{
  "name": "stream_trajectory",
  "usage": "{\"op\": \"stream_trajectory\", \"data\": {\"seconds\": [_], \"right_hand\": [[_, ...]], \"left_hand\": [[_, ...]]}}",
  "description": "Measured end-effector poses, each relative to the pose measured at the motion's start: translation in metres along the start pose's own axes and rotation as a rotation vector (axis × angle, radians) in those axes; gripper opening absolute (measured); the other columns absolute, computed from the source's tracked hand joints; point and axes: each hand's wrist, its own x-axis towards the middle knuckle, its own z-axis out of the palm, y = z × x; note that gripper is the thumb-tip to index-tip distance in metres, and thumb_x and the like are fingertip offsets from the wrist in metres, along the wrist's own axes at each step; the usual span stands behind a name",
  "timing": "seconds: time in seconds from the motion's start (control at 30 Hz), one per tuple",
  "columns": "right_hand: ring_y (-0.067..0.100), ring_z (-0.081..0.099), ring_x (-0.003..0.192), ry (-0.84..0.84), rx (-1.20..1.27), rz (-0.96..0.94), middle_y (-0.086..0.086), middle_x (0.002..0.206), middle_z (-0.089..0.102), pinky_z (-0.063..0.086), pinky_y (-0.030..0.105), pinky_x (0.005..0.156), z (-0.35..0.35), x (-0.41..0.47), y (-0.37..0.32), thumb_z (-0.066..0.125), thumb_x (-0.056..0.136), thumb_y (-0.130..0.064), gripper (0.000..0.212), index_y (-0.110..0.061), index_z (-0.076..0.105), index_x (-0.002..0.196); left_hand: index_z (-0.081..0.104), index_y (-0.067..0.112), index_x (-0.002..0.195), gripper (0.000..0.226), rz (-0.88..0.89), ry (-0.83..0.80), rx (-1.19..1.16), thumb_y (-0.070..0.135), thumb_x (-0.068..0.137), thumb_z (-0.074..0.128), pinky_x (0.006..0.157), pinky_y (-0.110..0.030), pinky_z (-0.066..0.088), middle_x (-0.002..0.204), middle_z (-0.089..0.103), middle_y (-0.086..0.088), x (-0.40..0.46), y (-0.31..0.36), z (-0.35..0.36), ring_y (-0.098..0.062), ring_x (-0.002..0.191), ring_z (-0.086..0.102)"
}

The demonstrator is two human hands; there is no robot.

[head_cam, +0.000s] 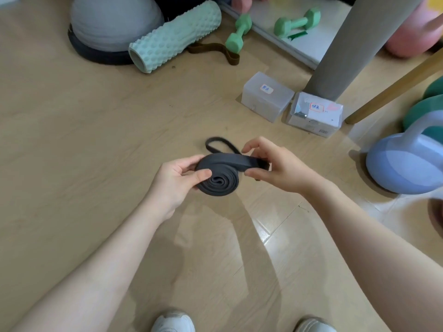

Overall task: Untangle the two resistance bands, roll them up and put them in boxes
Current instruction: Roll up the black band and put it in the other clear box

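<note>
A dark grey resistance band [219, 180] is wound into a flat coil above the floor. My left hand [178, 179] grips the coil, thumb on its face and fingers behind. My right hand [271, 165] pinches the band's free stretch just right of the coil; a loose loop of it sticks out beyond toward the floor. A brown resistance band [211, 50] lies on the floor by the foam roller. Two translucent plastic boxes stand side by side ahead: the left box [267, 97] and the right box [314, 113], both with their lids on.
A mint foam roller [175, 35] and a grey balance dome [112, 22] lie far left. Green dumbbells [238, 33] sit by a mirror. A grey post [357, 44], a wooden leg [393, 87] and a blue kettlebell [405, 159] stand at the right. My shoes [173, 322] show below.
</note>
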Motion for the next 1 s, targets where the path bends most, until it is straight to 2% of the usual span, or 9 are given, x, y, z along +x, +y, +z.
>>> {"op": "stream_trajectory", "data": {"seconds": [0.13,0.33,0.4,0.53,0.67,0.77,0.87,0.93,1.0], "right_hand": [[0.026,0.061,0.077,0.154,0.113,0.006,0.002,0.085,0.066,0.051,0.039,0.075,-0.049,0.011,-0.047,0.059,0.089,-0.017,0.015,-0.018,0.052,0.102],[0.018,0.062,0.067,0.480,0.308,0.003,0.005,0.080,0.066,0.053,0.045,0.074,-0.102,0.013,-0.114,0.060,0.088,-0.015,0.013,-0.027,0.056,0.090],[0.019,0.064,0.075,0.560,0.351,-0.002,0.001,0.083,0.067,0.054,0.045,0.076,-0.103,0.016,-0.129,0.060,0.089,-0.016,0.015,-0.031,0.057,0.088],[0.013,0.066,0.093,0.546,0.410,0.001,-0.006,0.098,0.068,0.054,0.043,0.086,-0.099,0.014,-0.138,0.063,0.086,-0.015,0.021,-0.034,0.057,0.092],[0.011,0.068,0.089,0.517,0.510,-0.005,-0.004,0.103,0.066,0.056,0.037,0.083,-0.101,0.010,-0.137,0.068,0.082,-0.010,0.028,-0.033,0.058,0.093],[0.004,0.066,0.089,0.512,0.487,-0.058,-0.012,0.098,0.065,0.056,0.026,0.080,-0.112,0.006,-0.134,0.068,0.081,-0.004,0.032,-0.032,0.059,0.093],[0.006,0.064,0.093,0.402,0.333,-0.093,-0.017,0.100,0.064,0.054,0.021,0.080,-0.128,-0.001,-0.126,0.065,0.083,-0.005,0.031,-0.031,0.061,0.100],[0.009,0.061,0.095,0.246,0.012,-0.102,-0.018,0.101,0.063,0.052,0.022,0.082,-0.133,-0.002,-0.117,0.064,0.086,-0.010,0.030,-0.030,0.063,0.107],[0.016,0.059,0.101,0.114,-0.252,-0.152,-0.007,0.108,0.064,0.048,0.029,0.086,-0.130,0.000,-0.108,0.062,0.087,-0.014,0.031,-0.025,0.062,0.116]], "left_hand": [[0.064,0.023,0.096,0.026,0.093,0.002,-0.193,0.000,0.085,0.059,0.061,-0.018,0.054,0.077,0.073,0.015,0.004,0.065,0.004,0.001,0.072,0.067],[0.063,0.023,0.095,0.020,0.139,0.053,-0.393,0.005,0.086,0.060,0.056,-0.020,0.053,0.092,0.069,0.005,-0.002,0.160,0.015,-0.008,0.082,0.066],[0.062,0.019,0.101,0.018,0.113,0.066,-0.468,0.007,0.088,0.058,0.063,-0.025,0.056,0.097,0.069,0.000,-0.005,0.178,0.020,-0.014,0.088,0.067],[0.059,0.013,0.112,0.023,0.070,0.085,-0.592,0.010,0.089,0.056,0.074,-0.031,0.055,0.104,0.068,-0.005,-0.010,0.185,0.025,-0.020,0.093,0.067],[0.057,0.010,0.110,0.019,0.026,0.019,-0.707,0.009,0.092,0.052,0.072,-0.030,0.057,0.107,0.067,-0.009,-0.020,0.174,0.041,-0.018,0.085,0.070],[0.053,0.009,0.108,0.016,0.028,-0.058,-0.763,0.006,0.093,0.048,0.075,-0.030,0.058,0.107,0.066,-0.010,-0.025,0.168,0.051,-0.017,0.085,0.069],[0.052,0.011,0.106,0.021,0.010,-0.211,-0.484,0.000,0.089,0.053,0.078,-0.022,0.055,0.105,0.068,-0.006,-0.021,0.167,0.041,-0.012,0.088,0.067],[0.052,0.020,0.106,0.032,0.077,-0.271,-0.114,-0.001,0.084,0.060,0.073,-0.016,0.051,0.099,0.070,0.002,-0.016,0.169,0.033,-0.006,0.088,0.066],[0.053,0.028,0.104,0.039,0.161,-0.288,0.104,0.000,0.081,0.066,0.076,-0.016,0.050,0.096,0.068,0.008,-0.010,0.174,0.030,-0.004,0.087,0.064]]}}
